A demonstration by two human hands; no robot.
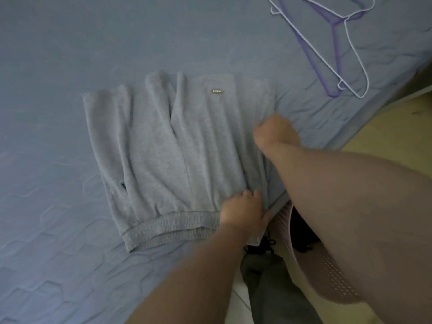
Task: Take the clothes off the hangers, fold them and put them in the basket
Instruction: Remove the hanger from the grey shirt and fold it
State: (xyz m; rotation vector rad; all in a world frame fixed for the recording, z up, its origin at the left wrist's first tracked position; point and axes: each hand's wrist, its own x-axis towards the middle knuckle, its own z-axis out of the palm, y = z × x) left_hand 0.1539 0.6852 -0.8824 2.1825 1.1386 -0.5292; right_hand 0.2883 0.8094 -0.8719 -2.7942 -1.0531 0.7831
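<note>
Right forearm fills the 4 o'clock side and sits closest to the lens, with the left forearm coming up from 6 o'clock. Left hand has its fingers curled round the right end of the elastic waistband of the grey sweat bottoms. Right hand is a bit blurry, but its fingers are curled in and pinching the side edge of the same bottoms at about 2 o'clock.

The bottoms lie flat dead centre on the blue bedsheet, waistband toward 6 o'clock and a small metal label near the far end. Loads of bare sheet from 8 round to 12 o'clock. The bed edge runs diagonally from 2 down to 6 o'clock, right beside the bottoms.

Pink perforated laundry basket sits on the floor at 5 o'clock, tucked under the right arm, with something dark inside. Purple and white hangers lie on the sheet at 1 o'clock, well apart from the bottoms.
</note>
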